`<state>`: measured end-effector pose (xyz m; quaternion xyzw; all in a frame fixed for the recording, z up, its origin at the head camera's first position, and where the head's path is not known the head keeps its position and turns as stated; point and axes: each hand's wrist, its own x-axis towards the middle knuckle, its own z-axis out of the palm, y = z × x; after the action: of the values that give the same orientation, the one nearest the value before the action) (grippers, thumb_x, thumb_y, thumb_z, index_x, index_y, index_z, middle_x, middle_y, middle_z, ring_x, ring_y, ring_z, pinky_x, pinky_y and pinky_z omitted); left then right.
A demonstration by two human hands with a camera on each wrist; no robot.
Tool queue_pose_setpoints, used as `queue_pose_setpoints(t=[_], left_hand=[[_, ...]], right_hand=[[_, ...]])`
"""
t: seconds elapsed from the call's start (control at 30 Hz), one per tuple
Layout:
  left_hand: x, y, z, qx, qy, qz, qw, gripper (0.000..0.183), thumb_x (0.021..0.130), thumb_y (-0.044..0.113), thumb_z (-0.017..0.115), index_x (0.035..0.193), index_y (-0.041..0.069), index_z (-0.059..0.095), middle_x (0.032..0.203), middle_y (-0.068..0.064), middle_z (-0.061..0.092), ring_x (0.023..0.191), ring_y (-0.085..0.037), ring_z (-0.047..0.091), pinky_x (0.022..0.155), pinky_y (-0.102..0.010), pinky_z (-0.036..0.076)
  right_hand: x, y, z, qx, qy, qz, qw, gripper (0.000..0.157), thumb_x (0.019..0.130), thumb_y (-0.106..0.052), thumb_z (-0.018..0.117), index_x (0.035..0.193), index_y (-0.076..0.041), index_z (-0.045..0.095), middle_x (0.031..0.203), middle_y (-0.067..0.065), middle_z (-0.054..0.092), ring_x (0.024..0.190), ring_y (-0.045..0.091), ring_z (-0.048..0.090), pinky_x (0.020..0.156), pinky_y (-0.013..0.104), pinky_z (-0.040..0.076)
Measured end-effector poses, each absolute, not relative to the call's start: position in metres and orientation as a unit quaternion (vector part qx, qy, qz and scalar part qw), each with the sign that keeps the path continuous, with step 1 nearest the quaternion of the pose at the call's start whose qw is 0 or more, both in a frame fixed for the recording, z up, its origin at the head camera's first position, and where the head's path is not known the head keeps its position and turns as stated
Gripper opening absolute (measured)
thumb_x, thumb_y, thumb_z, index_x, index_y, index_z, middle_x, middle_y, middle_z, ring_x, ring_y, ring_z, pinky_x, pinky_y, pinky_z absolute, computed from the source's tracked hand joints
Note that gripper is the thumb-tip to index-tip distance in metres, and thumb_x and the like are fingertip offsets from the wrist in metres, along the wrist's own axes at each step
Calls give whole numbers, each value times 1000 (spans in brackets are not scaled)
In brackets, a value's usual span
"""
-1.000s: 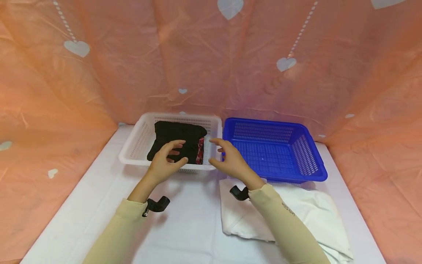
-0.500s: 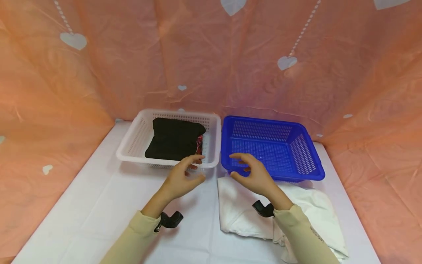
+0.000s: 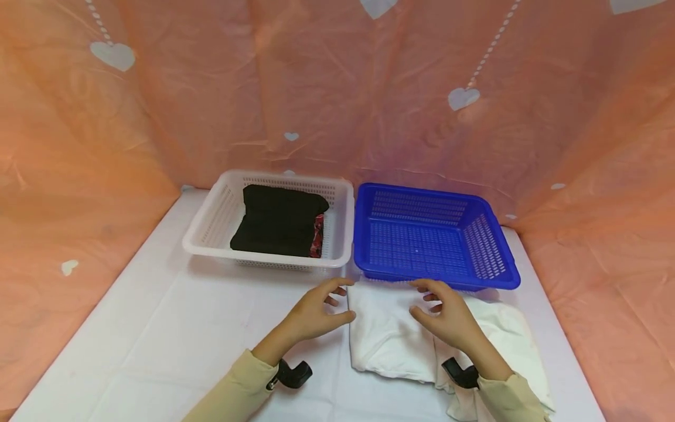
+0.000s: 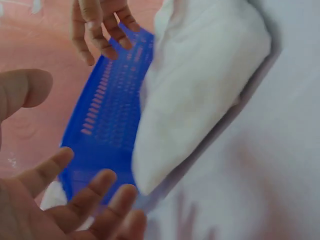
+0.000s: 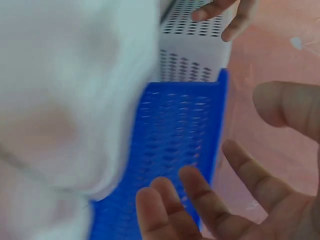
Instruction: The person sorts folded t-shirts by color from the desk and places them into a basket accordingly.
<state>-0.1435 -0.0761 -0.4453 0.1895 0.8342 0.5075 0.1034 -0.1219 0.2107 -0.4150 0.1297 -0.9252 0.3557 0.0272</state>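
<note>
One table [image 3: 158, 328] holds white basket [image 3: 215, 220] and blue basket [image 3: 422, 246] side by side, white cloth [image 3: 387, 351] in front of blue, dark cloth [image 3: 279, 223] inside white, left hand [image 3: 319, 310] by white cloth's left edge, right hand [image 3: 448, 313] above it, fingers [image 4: 97, 190] relaxed, gripping nothing.

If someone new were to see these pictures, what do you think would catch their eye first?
Most likely the vivid blue basket, standing to the right of a white basket that holds dark cloth. Next might come the rumpled white cloth lying in front of the blue basket, with the left hand near its left edge and the right hand above it.
</note>
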Motion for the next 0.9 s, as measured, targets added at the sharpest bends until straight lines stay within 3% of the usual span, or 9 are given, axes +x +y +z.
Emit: queue_pose_setpoints(t=[0.33,0.63,0.9], left_hand=[[-137,-60,-466,149,836,481,219,63,78,35,75,135,23,51,123,-13,61,92,-16,62,76,-35,49],[-135,-49,-472,145,815,515,223,72,77,26,77,141,21,43,119,-16,56,88,-17,64,73,-32,50],[-137,-41,-476,150,798,543,217,73,78,22,76,142,19,41,114,-14,55,89,-19,62,71,-28,49]], right_hand=[[-109,232,-436,65,-943,321,-67,49,81,-23,75,127,-14,57,112,16,62,89,17,60,73,27,51],[-108,226,-442,80,-943,319,-47,48,79,-18,76,124,-10,59,103,8,61,81,13,54,70,25,47],[-114,224,-445,77,-938,325,-96,50,81,-20,75,127,-13,57,91,5,58,84,15,55,72,29,47]])
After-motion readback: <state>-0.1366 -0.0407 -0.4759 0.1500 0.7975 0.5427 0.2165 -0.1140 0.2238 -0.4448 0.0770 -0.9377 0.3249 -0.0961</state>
